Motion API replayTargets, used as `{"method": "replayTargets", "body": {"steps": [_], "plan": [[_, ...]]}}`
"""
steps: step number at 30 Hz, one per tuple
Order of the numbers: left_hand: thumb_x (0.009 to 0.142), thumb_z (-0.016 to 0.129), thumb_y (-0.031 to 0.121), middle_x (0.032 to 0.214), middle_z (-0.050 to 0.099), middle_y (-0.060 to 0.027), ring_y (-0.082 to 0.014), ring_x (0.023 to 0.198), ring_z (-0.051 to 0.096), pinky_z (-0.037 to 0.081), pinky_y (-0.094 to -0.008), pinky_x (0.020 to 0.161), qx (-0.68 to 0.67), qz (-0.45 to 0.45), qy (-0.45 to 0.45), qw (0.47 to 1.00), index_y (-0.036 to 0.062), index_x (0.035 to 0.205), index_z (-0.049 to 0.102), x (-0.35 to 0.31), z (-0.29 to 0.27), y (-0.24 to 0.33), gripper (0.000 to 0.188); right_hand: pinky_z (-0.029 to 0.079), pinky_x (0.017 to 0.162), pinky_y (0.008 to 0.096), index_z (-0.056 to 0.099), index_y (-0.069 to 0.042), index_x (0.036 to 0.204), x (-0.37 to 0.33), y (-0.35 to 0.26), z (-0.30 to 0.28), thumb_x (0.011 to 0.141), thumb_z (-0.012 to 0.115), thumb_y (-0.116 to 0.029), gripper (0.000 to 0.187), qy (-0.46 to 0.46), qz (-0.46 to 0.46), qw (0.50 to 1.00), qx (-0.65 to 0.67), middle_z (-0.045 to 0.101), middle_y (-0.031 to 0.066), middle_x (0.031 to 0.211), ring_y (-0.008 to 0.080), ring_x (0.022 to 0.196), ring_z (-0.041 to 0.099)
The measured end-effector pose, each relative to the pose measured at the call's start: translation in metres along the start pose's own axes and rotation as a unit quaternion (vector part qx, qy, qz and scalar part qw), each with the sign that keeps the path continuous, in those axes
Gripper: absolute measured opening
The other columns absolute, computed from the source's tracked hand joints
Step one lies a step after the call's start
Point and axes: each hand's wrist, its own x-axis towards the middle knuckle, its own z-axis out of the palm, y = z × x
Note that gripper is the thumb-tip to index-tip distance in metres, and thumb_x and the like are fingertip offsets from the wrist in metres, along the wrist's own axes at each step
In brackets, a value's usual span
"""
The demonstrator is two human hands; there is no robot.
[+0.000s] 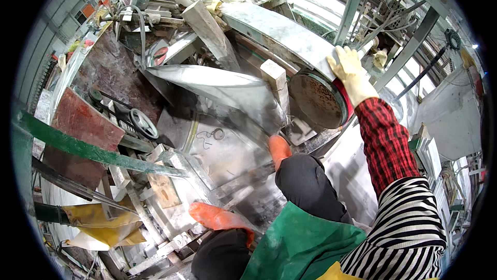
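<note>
On the left of the frame, a green bar (98,142) slants toward lower centre. There, the person's orange boots (215,217) stand apart, probably for stable footing. The left hand is out of sight; its fingers cannot be judged. A pale beam (279,26) spans upper centre to upper right, where the gloved right hand (354,75) lies on its end, fingers extended and slightly parted, seemingly bracing the body rather than gripping.
</note>
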Motion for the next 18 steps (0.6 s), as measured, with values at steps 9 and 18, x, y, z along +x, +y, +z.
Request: {"method": "replayTargets", "body": {"steps": [9, 18], "plan": [[0.100, 0.065, 0.021, 0.131, 0.063, -0.0250, -0.0433, 0.119, 0.061, 0.048, -0.0528, 0.103, 0.022, 0.061, 0.036, 0.997, -0.0004, 0.125, 0.067, -0.014, 0.007, 0.002, 0.033, 0.043, 0.104, 0.0478, 0.057, -0.009, 0.133, -0.049, -0.003, 0.012, 0.091, 0.068, -0.031, 0.049, 0.116, -0.139, 0.981, 0.074, 0.057, 0.0187, 0.132, 0.0416, 0.122, 0.050], [0.093, 0.073, 0.032, 0.126, 0.064, -0.0270, -0.0439, 0.111, 0.063, 0.051, -0.0513, 0.098, -0.057, -0.102, -0.074, 0.990, -0.0015, 0.125, 0.067, 0.005, -0.024, -0.001, 0.046, 0.048, 0.096, 0.0490, 0.060, -0.006, 0.120, -0.040, -0.080, -0.028, 0.080, 0.074, -0.030, 0.049, 0.024, -0.174, 0.973, 0.152, 0.061, 0.0210, 0.116, 0.0426, 0.112, 0.056]]}}
